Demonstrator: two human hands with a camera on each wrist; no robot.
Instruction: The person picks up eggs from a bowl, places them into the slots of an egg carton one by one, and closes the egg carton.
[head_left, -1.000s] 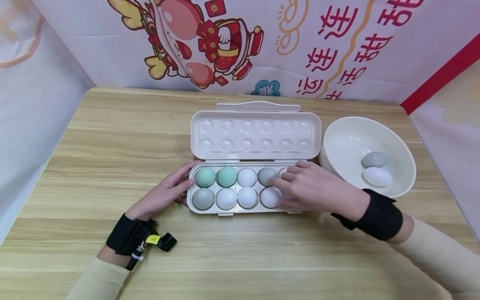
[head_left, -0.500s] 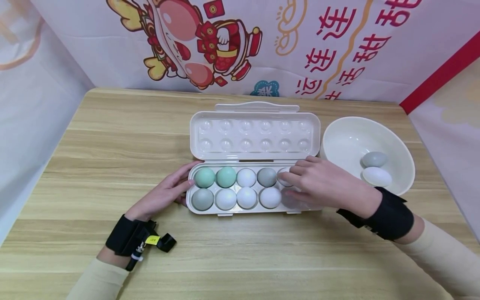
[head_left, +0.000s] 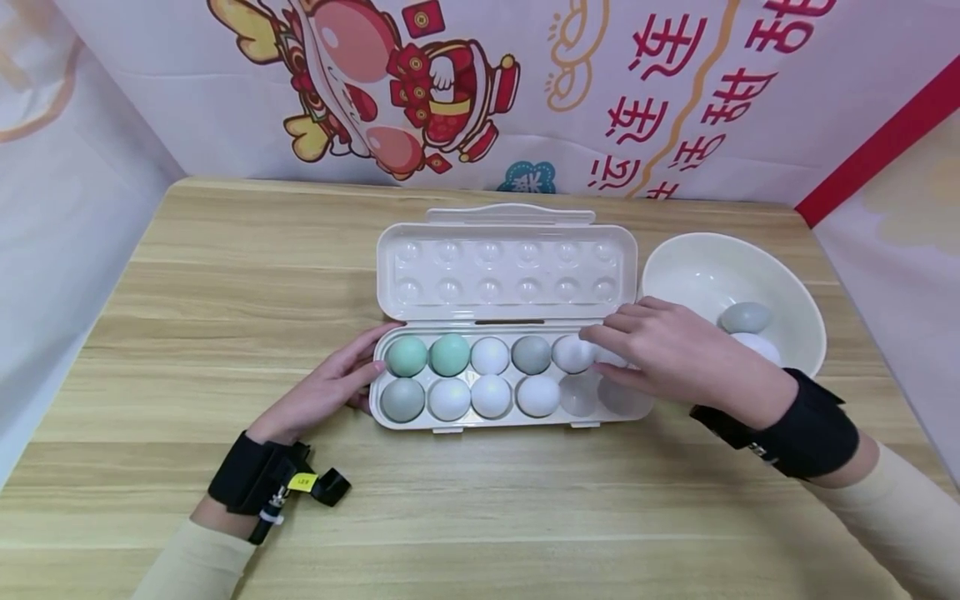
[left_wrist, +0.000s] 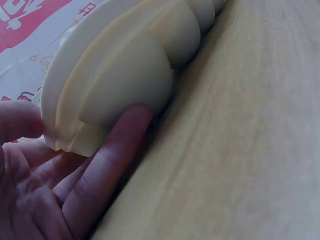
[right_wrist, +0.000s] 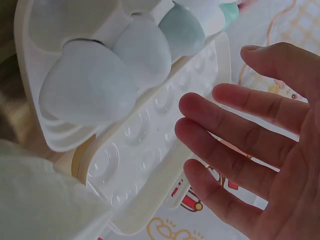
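A white plastic egg carton (head_left: 507,272) lies with its lid folded back, in the head view. Green, grey and white eggs fill its back row; the front row's two right cups (head_left: 578,395) hold none. My left hand (head_left: 330,385) grips the carton's left end, thumb at the rim and fingers against the underside cups (left_wrist: 127,80). My right hand (head_left: 667,350) hovers over the right end with fingers loosely spread and nothing in them. Below it the white egg (right_wrist: 90,85) at the back right corner sits in its cup, partly hidden in the head view.
Right of the carton stands a cream bowl (head_left: 690,275) containing a grey egg (head_left: 745,317) and a white egg (head_left: 757,343), the latter partly covered by the right hand. A printed cloth (head_left: 570,92) hangs behind the wooden table (head_left: 262,267).
My right hand has moved right and back from the carton's middle right, uncovering eggs and the two eggless front cups. My left hand keeps its hold on the carton's end.
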